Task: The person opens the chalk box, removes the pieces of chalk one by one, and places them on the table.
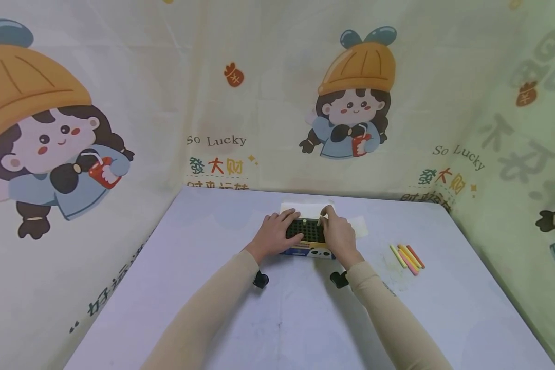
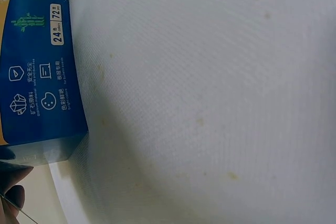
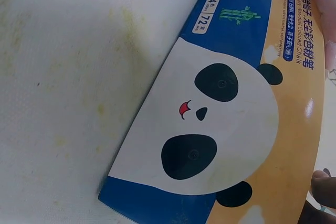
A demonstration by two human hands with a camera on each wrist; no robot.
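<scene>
A blue and yellow box of colored chalk (image 1: pixel 300 252) with a panda on its front stands on the white table. Its top is a black insert (image 1: pixel 309 235) full of holes, where one pale chalk (image 1: pixel 304 222) sticks up near the back. My left hand (image 1: pixel 275 234) grips the box's left end, thumb along the front edge and fingers toward the back. Over the back right corner, my right hand (image 1: pixel 339 234) pinches what looks like a pale chalk stick, mostly hidden by the fingers. The panda front (image 3: pixel 220 114) fills much of the right wrist view.
Several loose chalk sticks (image 1: pixel 407 258), green, yellow, orange, pink and red, lie to the right of the box. Behind the box is a white flap or sheet (image 1: pixel 307 209), with a pale paper (image 1: pixel 359 226) beside my right hand. A printed cloth hangs beyond the table.
</scene>
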